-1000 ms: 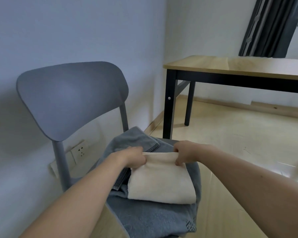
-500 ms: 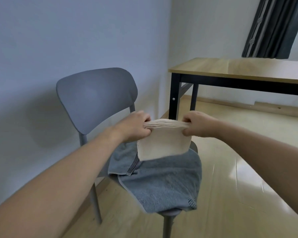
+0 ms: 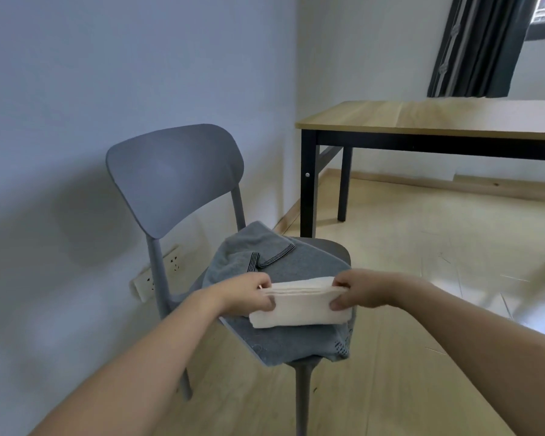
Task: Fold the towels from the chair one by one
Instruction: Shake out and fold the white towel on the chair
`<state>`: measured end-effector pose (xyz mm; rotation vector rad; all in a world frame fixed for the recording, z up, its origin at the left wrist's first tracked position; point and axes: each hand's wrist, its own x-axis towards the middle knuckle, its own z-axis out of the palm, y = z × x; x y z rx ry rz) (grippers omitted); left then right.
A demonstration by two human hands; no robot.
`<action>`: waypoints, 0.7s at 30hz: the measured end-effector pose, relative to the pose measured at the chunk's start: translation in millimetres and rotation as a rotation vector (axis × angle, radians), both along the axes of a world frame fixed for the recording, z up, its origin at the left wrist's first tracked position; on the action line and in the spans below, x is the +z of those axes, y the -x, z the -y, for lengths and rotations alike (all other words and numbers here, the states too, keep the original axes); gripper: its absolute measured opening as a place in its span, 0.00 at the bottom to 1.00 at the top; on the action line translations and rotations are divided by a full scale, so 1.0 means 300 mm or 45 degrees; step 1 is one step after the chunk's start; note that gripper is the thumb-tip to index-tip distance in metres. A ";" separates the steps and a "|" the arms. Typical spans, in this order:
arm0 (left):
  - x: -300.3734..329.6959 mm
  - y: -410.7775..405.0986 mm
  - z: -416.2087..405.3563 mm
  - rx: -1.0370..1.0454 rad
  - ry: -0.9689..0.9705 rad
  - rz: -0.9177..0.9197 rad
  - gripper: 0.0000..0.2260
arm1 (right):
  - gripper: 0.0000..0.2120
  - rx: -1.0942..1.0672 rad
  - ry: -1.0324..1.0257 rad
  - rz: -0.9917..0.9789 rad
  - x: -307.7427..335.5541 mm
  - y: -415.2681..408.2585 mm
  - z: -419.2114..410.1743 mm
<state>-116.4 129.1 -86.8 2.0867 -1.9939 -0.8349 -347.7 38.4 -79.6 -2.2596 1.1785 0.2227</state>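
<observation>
A folded cream towel (image 3: 301, 306) hangs just above the front of the grey chair (image 3: 173, 174). My left hand (image 3: 246, 294) pinches its left upper corner and my right hand (image 3: 362, 289) pinches its right upper corner, thumb underneath. Under it, a grey towel (image 3: 283, 269) with dark striped trim lies spread over the chair seat and droops off the front edge.
A wooden table (image 3: 422, 118) with black legs stands to the right, behind the chair. A wall socket (image 3: 170, 265) sits low on the wall behind the chair. Dark curtains (image 3: 475, 45) hang at the back right. Bare wooden floor (image 3: 422, 247) lies on the right.
Both hands lifted the cream towel off the grey one, held it up by its top edge, then brought it lower toward the front of the seat. The view pulled back from the chair.
</observation>
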 end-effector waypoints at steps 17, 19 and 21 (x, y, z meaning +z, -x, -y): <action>-0.250 -0.012 0.224 0.594 0.166 0.097 0.27 | 0.29 -0.582 -0.304 0.279 -0.160 -0.151 0.202; -0.202 0.025 0.193 0.622 0.253 0.118 0.21 | 0.28 -0.589 -0.316 0.322 -0.125 -0.144 0.183; -0.153 0.044 0.161 0.666 0.357 -0.007 0.17 | 0.23 -0.662 -0.353 0.470 -0.087 -0.134 0.162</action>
